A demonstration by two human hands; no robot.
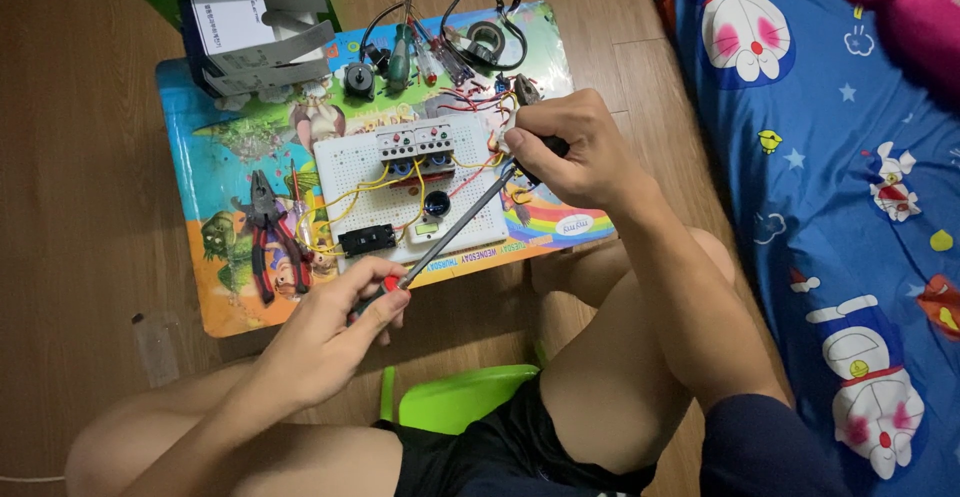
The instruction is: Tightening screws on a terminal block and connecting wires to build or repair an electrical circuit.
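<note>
While both hands grip one long tool, the risk sits at its two ends. Right hand [580,152] closed around the dark handle of a screwdriver [455,227]; left hand [335,332] pinches the far end of the shaft, fingers shut near a small red part at the tip. Shaft runs slantwise, low over the near right part of a white board [345,162] on the worktop [195,172].

Board carries two grey switch blocks [415,142], yellow wires [365,189], red wires [480,102], a round black part [436,203] and a black box [366,240]. Cannot tell whether the shaft touches any of them.

Risks, as judged:
- Metal shaft dips and bridges bare contacts, if the board is powered; power state not visible.
- Shaft snags a loose wire and pulls it out.
- Left fingers slip on the tip and get pricked.
- Board slides; nothing seen holding it down.

Outward: pliers [265,232] with red grips at the left, a small motor [359,80], more drivers [400,57], a tape roll [488,42], an open carton [255,32]. Worktop stands on a wood floor [70,157]; green stool [455,397] under the person; blue bedsheet [830,207] to the right.
</note>
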